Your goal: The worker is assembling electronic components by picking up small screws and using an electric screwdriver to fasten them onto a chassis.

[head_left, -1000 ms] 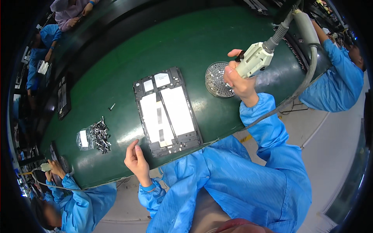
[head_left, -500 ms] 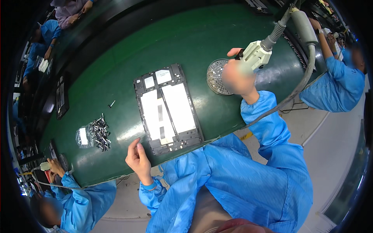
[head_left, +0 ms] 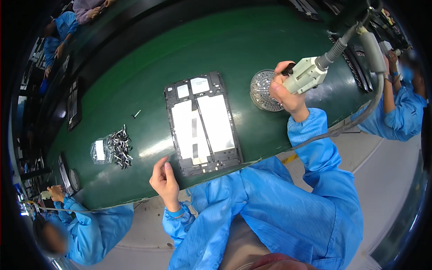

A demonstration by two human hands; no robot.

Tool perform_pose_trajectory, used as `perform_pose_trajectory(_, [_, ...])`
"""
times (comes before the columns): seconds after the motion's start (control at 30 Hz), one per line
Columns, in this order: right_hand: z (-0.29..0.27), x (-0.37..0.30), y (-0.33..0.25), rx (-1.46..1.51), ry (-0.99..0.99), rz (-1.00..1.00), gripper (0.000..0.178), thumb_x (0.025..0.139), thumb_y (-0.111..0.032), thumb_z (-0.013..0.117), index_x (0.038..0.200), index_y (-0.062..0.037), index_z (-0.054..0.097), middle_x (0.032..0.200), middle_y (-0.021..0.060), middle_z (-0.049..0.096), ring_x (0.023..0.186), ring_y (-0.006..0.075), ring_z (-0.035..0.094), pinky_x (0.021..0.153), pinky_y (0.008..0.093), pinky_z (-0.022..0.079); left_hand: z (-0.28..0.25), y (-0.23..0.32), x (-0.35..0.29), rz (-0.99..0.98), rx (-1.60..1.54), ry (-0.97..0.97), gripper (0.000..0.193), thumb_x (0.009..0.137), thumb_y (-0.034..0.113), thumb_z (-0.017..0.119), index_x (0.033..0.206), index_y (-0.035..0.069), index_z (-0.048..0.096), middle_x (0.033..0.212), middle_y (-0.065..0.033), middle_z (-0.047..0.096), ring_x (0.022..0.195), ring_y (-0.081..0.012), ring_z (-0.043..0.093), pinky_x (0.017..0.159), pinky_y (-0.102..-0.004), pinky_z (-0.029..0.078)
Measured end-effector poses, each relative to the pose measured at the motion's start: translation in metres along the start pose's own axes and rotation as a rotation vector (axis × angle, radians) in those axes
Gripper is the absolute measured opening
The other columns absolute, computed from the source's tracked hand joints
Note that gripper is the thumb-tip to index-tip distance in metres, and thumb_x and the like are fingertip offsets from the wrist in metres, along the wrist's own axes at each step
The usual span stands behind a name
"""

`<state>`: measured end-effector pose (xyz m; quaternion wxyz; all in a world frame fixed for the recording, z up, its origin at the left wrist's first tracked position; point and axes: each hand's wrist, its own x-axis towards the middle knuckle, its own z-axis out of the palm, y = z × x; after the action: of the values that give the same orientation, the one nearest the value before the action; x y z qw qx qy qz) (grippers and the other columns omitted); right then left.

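A pale electric screwdriver (head_left: 307, 76) with a grey cable is gripped in my right hand (head_left: 289, 96). Both are over the right side of a round, shallow dish (head_left: 264, 91) full of small silvery pieces, probably screws; the tool's tip is hidden. Left of the dish, an opened tablet (head_left: 216, 121) lies on the green tabletop, its white battery panels and black frame facing up. By its near left corner, at the table edge, my left hand (head_left: 165, 182) rests with nothing in it, thumb and forefinger apart and the other fingers curled.
To the left lie a pile of small black-and-silver parts (head_left: 122, 147), a clear plastic bag (head_left: 100, 150) with a white label, and one loose part (head_left: 137, 114). The tool's thick cable (head_left: 346, 128) runs down past my right sleeve. Co-workers in blue sit at both sides.
The whole scene has shifted slightly rightward in the view. The screwdriver's body sits a little lower against the dish, and my right hand stays over it. My left hand has hardly moved.
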<state>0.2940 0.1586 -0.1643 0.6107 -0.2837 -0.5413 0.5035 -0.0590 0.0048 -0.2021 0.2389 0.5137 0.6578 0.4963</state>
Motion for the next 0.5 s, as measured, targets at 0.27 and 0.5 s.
perform_pose_trajectory(0.27, [0.01, 0.001, 0.002, -0.186, 0.093, -0.035, 0.045, 0.084, 0.003, 0.06, 0.124, 0.0026, 0.04, 0.063, -0.0035, 0.044, 0.053, 0.0037, 0.041, 0.049, 0.0181, 0.033, -0.004, 0.002, 0.009, -0.054, 0.037, -0.029, 0.013, 0.089, 0.005, 0.062, 0.1, 0.001, 0.067, 0.056, 0.0053, 0.042, 0.052, -0.0024, 0.034, 0.047, -0.0209, 0.027])
perform_pose_trajectory(0.5, [0.022, 0.002, 0.012, -0.253, 0.105, -0.084, 0.055, 0.086, -0.004, 0.058, 0.134, 0.0018, 0.033, 0.064, -0.0044, 0.043, 0.054, 0.0035, 0.04, 0.049, 0.0193, 0.031, -0.022, 0.012, 0.046, -0.007, 0.135, 0.056, 0.015, 0.087, 0.008, 0.063, 0.098, -0.002, 0.066, 0.061, -0.0072, 0.059, 0.052, -0.0126, 0.053, 0.05, -0.0274, 0.041])
